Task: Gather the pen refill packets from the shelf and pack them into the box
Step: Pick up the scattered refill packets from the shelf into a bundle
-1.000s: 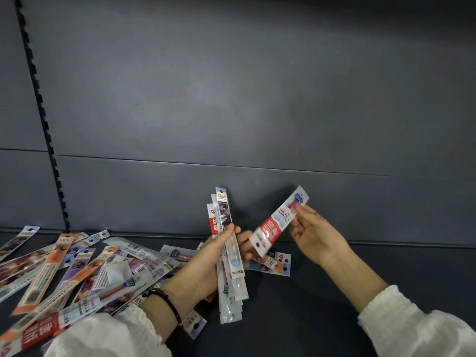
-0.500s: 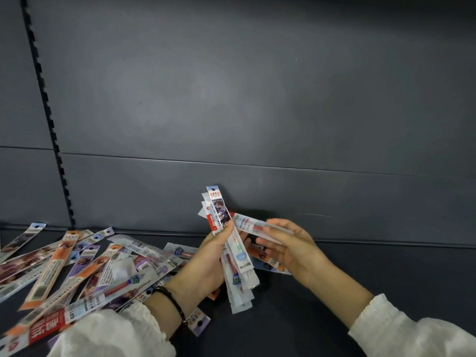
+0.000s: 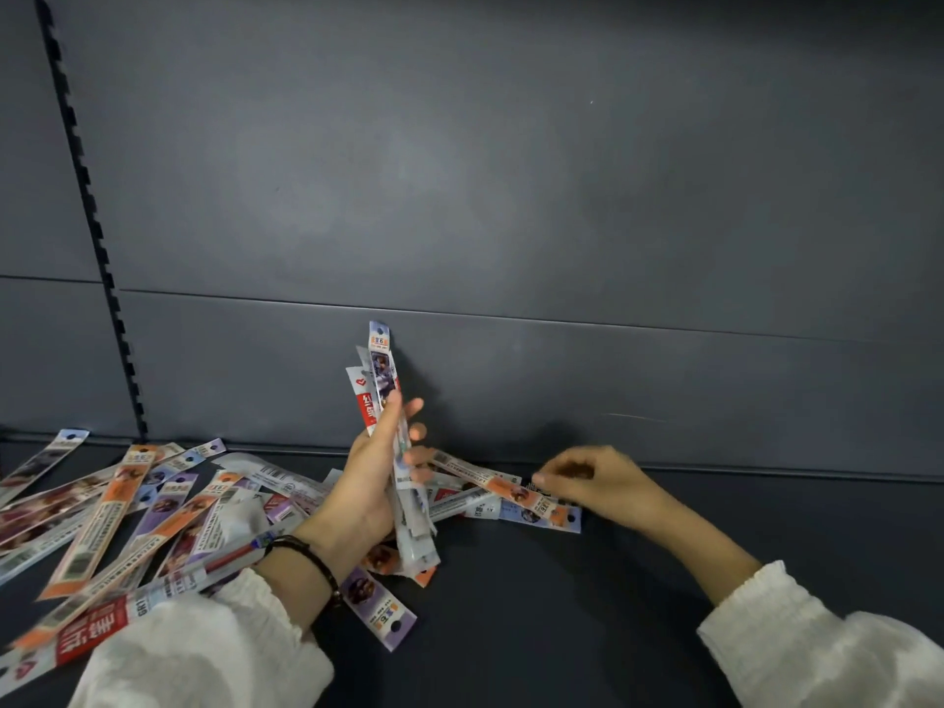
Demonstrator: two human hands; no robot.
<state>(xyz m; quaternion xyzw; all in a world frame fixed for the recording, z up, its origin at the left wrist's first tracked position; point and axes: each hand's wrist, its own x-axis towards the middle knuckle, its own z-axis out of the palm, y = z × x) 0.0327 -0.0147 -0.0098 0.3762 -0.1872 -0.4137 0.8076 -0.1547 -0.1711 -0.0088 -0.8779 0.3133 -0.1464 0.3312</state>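
loose packets [image 3: 117, 508] fan over the shelf [image 3: 562, 605] at left. left hand [image 3: 373, 482] clamps a near-upright bundle [image 3: 383, 396]. next packet [image 3: 503, 490] lies flat, long axis left-right, right hand [image 3: 587, 482] pinching its right end (blurry though). no box visible.

A dark grey shelf [image 3: 638, 580] carries everything, its floor meeting a matching back panel [image 3: 511, 196]. Against that panel's foot, left of its slotted upright [image 3: 97, 237] and on to the right of it, a loose heap of pen refill packets [image 3: 127, 508] lies flat, overlapping at many angles. Right of the heap, an orange-and-white packet [image 3: 503, 485] lies across a pale blue packet [image 3: 541, 518]. Nearer the shelf's front edge lies a purple packet [image 3: 378, 608].
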